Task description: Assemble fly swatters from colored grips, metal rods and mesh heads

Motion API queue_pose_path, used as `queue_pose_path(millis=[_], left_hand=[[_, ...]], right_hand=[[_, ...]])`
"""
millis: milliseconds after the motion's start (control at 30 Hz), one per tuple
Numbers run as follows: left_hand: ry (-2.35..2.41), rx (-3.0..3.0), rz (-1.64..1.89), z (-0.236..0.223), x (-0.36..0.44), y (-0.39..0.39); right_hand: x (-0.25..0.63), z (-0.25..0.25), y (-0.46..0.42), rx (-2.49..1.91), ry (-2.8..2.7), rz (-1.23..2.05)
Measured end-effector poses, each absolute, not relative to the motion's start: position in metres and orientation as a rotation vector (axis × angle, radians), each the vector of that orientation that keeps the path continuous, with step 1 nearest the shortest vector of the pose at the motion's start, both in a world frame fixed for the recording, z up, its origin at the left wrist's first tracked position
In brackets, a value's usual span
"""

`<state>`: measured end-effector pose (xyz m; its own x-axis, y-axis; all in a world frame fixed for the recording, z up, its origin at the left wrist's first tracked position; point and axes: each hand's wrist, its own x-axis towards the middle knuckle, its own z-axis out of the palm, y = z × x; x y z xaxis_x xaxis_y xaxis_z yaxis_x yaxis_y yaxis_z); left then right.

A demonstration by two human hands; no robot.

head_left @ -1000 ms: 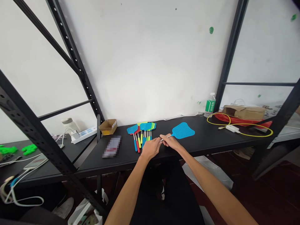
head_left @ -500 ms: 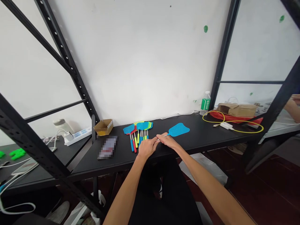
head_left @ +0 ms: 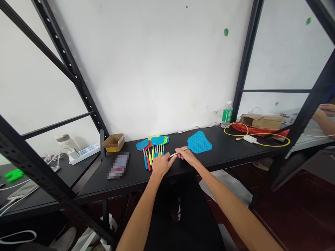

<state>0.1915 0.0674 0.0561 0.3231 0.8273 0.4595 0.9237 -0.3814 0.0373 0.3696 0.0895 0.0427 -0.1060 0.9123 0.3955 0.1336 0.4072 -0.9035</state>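
A blue fly swatter (head_left: 199,142) with a thin metal shaft is held over the black table (head_left: 220,153), its perforated head pointing right. My left hand (head_left: 161,163) is closed round the handle end, which its fingers hide. My right hand (head_left: 185,154) grips the shaft nearer the head. Just beyond my left hand lie several more fly swatters (head_left: 158,140), with blue, red and yellow-green heads and handles. Their heads overlap toward the wall, and their handles face me.
At left on the table are an open cardboard box (head_left: 114,142) and a pixelated flat object (head_left: 118,165). A water bottle (head_left: 227,114), a yellow cable (head_left: 272,144) and a brown box (head_left: 261,121) stand or lie at right. Black metal posts (head_left: 247,52) frame both sides. Another person's hand (head_left: 327,109) shows far right.
My hands have moved slightly apart along the shaft, baring more of it between them. The swatter's head has turned to show more of its flat face. The view has shifted a little.
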Motion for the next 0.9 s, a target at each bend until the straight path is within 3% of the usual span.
queue_pose_path(millis=[600, 900], left_hand=[[-1.519, -2.402, -0.861, 0.053, 0.188, 0.069], [-1.436, -2.322, -0.974, 0.047, 0.184, 0.074]], right_hand=[[0.369, 0.036, 0.102, -0.837, -0.908, 0.950], [0.377, 0.029, 0.109, -0.866, -0.614, 0.789]])
